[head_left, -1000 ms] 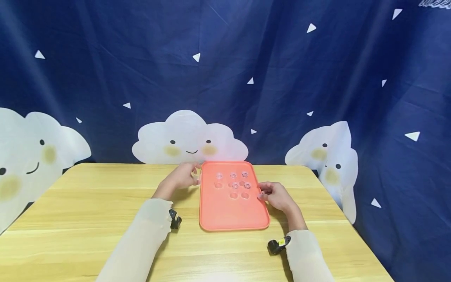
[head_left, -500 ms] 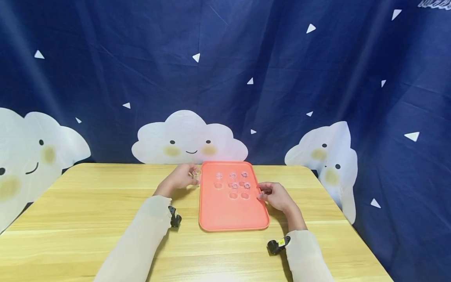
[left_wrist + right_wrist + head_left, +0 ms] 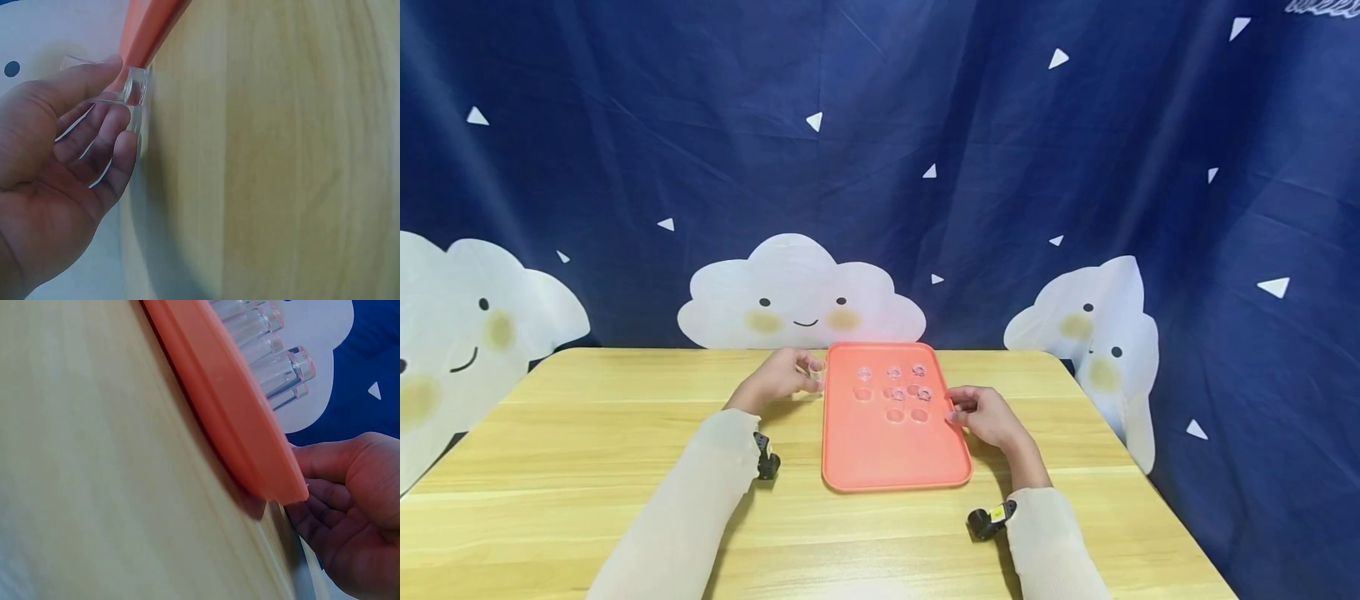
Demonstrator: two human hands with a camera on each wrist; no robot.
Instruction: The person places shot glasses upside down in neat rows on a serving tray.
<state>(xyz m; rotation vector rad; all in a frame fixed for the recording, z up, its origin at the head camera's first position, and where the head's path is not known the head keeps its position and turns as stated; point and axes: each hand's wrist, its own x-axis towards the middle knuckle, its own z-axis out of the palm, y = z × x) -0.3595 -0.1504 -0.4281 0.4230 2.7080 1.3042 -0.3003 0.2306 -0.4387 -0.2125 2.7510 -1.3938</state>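
In the head view my left hand (image 3: pixel 778 377) is beside the far left edge of the coral tray (image 3: pixel 895 462), pinching a small clear glass (image 3: pixel 817 373). Up close in the left wrist view, the glass (image 3: pixel 137 86) shows a thick base and lies sideways between thumb and fingers, right by the tray's outer wall (image 3: pixel 149 28). My right hand (image 3: pixel 988 415) holds the tray's right rim with thumb and bent fingers; in the right wrist view some of those fingers are hidden behind the tray wall (image 3: pixel 250 431). Several clear glasses (image 3: pixel 898 404) stand upright on the tray's far half.
The tray lies on a light wood-grain table (image 3: pixel 625 467). Behind the table hangs a dark blue curtain (image 3: pixel 880 167) with white smiling clouds (image 3: pixel 801 292). A small black camera (image 3: pixel 767 458) sits on the left wrist, another black camera (image 3: pixel 988 521) on the right.
My left hand has shifted slightly left and the glass in it shows more clearly beside the tray. My right hand, the tray and the glasses on it stay put.
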